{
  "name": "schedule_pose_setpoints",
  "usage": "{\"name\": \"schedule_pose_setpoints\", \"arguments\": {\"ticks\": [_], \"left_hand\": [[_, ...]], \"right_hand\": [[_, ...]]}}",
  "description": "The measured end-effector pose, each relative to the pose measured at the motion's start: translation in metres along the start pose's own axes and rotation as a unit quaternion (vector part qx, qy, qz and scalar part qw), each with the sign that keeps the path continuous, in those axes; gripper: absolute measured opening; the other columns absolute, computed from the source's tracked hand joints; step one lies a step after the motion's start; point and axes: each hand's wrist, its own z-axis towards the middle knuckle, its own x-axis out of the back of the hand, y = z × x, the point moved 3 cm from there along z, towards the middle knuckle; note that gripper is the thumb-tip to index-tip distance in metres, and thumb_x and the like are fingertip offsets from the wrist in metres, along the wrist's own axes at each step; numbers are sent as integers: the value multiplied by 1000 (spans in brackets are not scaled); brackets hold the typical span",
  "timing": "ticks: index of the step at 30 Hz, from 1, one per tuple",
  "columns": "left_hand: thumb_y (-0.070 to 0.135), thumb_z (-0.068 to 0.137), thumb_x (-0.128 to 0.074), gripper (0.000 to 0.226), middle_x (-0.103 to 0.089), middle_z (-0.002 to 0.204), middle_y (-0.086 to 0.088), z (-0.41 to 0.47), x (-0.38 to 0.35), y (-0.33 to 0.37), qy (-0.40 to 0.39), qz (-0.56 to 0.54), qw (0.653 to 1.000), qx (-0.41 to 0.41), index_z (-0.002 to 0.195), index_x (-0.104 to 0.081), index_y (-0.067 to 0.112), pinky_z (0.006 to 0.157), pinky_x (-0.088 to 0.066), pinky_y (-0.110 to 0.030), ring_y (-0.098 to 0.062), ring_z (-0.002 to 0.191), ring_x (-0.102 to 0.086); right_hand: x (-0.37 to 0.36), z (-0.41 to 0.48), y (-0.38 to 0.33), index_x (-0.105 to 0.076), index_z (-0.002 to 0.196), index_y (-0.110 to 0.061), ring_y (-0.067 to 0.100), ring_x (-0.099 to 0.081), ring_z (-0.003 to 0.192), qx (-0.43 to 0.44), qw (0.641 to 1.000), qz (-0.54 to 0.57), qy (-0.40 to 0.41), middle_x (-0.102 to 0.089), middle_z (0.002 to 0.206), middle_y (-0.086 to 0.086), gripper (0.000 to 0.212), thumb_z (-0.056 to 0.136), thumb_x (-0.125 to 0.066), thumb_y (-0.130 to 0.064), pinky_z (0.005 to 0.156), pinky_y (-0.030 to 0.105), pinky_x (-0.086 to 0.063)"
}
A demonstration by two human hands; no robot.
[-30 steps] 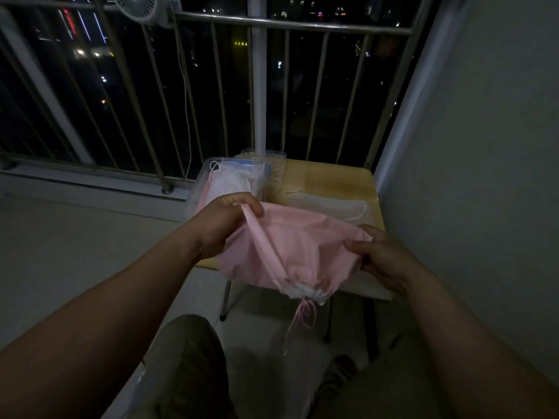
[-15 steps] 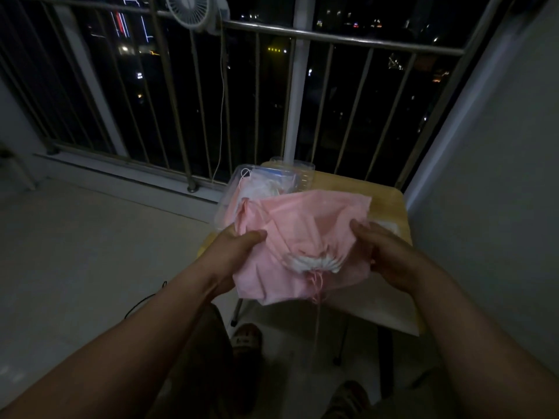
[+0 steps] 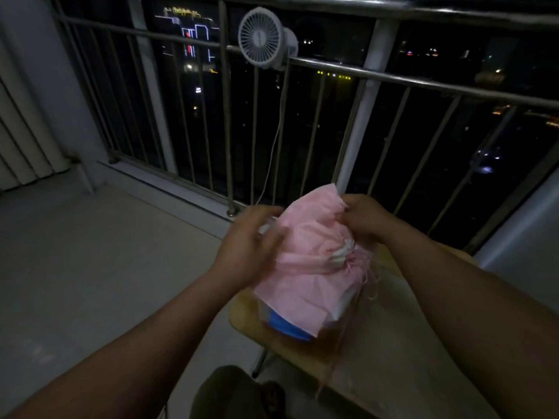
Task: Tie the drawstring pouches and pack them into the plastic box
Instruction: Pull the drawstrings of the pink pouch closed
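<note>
A pink drawstring pouch (image 3: pixel 305 267) with a gathered white-edged mouth and thin pink strings trailing down hangs over the clear plastic box (image 3: pixel 290 328), whose blue content shows below the cloth. My left hand (image 3: pixel 251 246) presses against the pouch's left side. Its upper right corner is pinched by my right hand (image 3: pixel 363 219). The pouch hides most of the box. Everything sits above a small wooden table (image 3: pixel 393 358).
A metal balcony railing (image 3: pixel 332 71) runs behind the table, with a white clip-on fan (image 3: pixel 263 37) and its cord on it. A grey wall (image 3: pixel 529 237) stands at the right. Bare floor (image 3: pixel 90 267) spreads to the left. My knee (image 3: pixel 230 391) is below.
The pouch has been lifted from in front of me and carried over the box, now covering it. My view has swung to the left and up.
</note>
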Motion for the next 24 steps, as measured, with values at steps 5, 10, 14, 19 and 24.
{"name": "schedule_pose_setpoints", "arguments": {"ticks": [5,10,14,19,24], "left_hand": [[83,83,-52,99,6,173,-2,4,-76,5,-310,203,928,-36,161,-5,45,127,-14,-51,-25,158,-1],[89,86,-31,105,27,166,-12,-7,-113,-13,-344,292,892,-21,160,19,34,125,7,-60,-36,153,24],[88,86,-28,112,21,167,-19,-9,-128,-23,-378,317,870,22,161,18,20,126,9,-55,-37,154,21],[65,97,-49,90,9,172,-9,-13,-147,-38,-424,281,858,73,163,1,30,125,10,-49,-32,157,14],[69,95,-45,92,1,171,-16,-17,-164,-61,-412,288,860,91,164,-11,18,127,5,-54,-37,158,5]], "right_hand": [[-30,46,-6,-62,126,-25,31,-56,121,18,972,-231,43,-62,129,8,34,92,-65,-31,98,40,-46],[-70,19,2,-36,155,-36,29,-39,142,105,957,-266,43,-43,156,4,57,101,-45,-53,115,45,-34],[-109,25,21,-12,162,-41,33,-16,156,8,965,-237,-115,-12,172,8,59,107,-27,-55,124,46,-18],[-148,31,42,-9,161,-47,25,9,158,-23,974,-165,-154,11,172,-5,56,107,-23,-52,129,50,-1],[-166,47,58,-11,162,-43,23,12,158,-38,966,-160,-201,12,172,-4,59,105,-22,-53,128,49,0]]}}
